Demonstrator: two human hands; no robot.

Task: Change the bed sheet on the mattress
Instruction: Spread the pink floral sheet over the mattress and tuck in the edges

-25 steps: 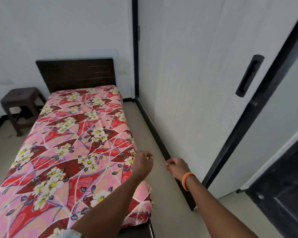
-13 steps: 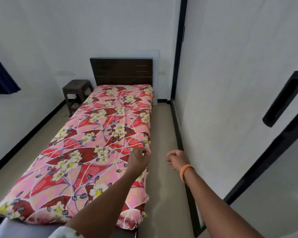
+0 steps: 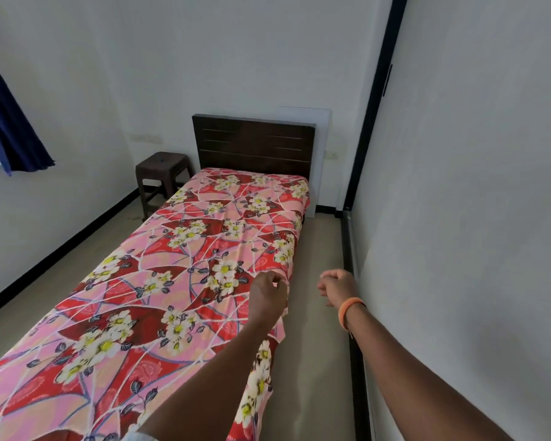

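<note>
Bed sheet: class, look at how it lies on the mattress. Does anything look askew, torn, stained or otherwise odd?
Nothing stands out. The floral bed sheet lies flat up to the headboard, with no tear or stain showing. Its right edge hangs over the side. The left hand is by that edge; whether it touches is unclear. The right hand holds nothing.

A small, plain bedroom in a home.
A single bed (image 3: 159, 313) under a floral bed sheet (image 3: 185, 281) stands against white walls, with a dark wooden headboard (image 3: 255, 144), a brown plastic stool (image 3: 163, 173) beside it and a blue curtain (image 3: 10, 128).
</note>
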